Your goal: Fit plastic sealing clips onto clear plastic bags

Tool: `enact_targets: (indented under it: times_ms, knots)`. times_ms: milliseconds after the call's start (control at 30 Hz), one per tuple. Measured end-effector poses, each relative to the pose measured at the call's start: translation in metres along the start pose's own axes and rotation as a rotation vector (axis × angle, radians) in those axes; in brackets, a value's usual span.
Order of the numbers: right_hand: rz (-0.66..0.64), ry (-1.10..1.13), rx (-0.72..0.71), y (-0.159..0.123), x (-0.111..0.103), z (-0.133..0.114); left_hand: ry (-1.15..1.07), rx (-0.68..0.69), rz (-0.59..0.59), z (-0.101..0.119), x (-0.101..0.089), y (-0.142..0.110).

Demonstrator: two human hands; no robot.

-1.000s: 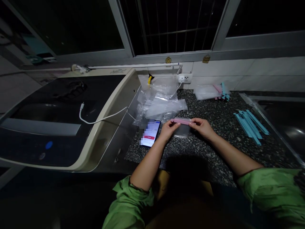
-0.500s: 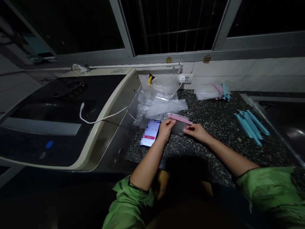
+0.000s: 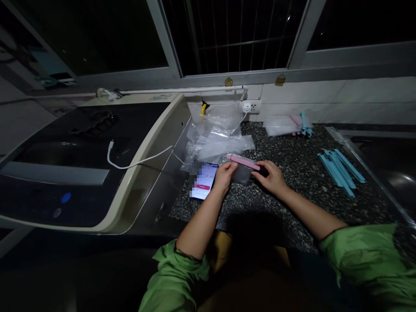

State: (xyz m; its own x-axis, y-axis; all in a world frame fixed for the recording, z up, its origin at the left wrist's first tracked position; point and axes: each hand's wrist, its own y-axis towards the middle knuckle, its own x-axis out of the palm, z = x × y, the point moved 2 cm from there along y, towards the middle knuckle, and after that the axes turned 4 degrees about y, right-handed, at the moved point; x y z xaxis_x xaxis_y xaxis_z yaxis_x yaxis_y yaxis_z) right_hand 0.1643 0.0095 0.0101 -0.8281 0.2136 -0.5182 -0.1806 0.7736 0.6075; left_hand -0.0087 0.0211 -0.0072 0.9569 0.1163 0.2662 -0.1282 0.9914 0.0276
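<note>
A pink bag clip (image 3: 243, 162) lies slantwise along the top of a small clear plastic bag (image 3: 241, 175), over the dark speckled counter. My left hand (image 3: 225, 174) pinches the clip near its left end, thumb on the near side. At the other end, my right hand (image 3: 272, 177) has thumb and forefinger around the clip's tip, with the remaining fingers curled behind. Just left of my left hand, a lit phone (image 3: 204, 182) rests on the counter. Beyond the clip is a heap of clear plastic bags (image 3: 217, 145).
Several loose blue clips (image 3: 341, 171) lie at the right, beside a sink (image 3: 399, 182). Clipped bags (image 3: 282, 125) sit against the tiled wall. A washing machine (image 3: 130, 203) stands at the left with a white cable (image 3: 139, 164) across it. A charger (image 3: 247, 107) is plugged into the wall.
The clip has tilted, its right end now lower. My right hand dropped to the bag's side, then rose back to the clip's right end. My left hand has shifted slightly left.
</note>
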Motion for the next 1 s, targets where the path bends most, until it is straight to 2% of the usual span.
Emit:
enact_targets:
  times_ms: [67,167,367,600,700,800,900,1000]
  knots:
    - [-0.033,-0.094,-0.102,0.000,-0.002,-0.004,0.009,-0.006,-0.015,0.000,0.000,-0.001]
    - [-0.047,-0.198,-0.172,0.000,-0.005,-0.008,0.024,-0.009,-0.058,-0.001,0.000,-0.002]
    - [-0.014,-0.312,-0.213,0.001,-0.009,-0.008,-0.055,-0.046,-0.018,-0.001,0.005,-0.003]
    - [0.006,-0.401,-0.259,0.011,-0.015,0.005,-0.073,-0.119,-0.046,0.008,0.026,0.009]
    - [0.020,-0.475,-0.251,0.020,-0.025,0.017,-0.132,-0.144,-0.039,0.005,0.040,0.019]
    - [0.051,-0.547,-0.182,0.030,-0.039,0.038,-0.164,-0.183,-0.029,-0.006,0.061,0.030]
    - [0.075,-0.596,-0.071,0.041,-0.052,0.065,-0.104,-0.218,-0.005,-0.021,0.087,0.042]
    - [0.124,-0.628,0.053,0.049,-0.063,0.090,-0.013,-0.173,0.037,-0.032,0.118,0.056]
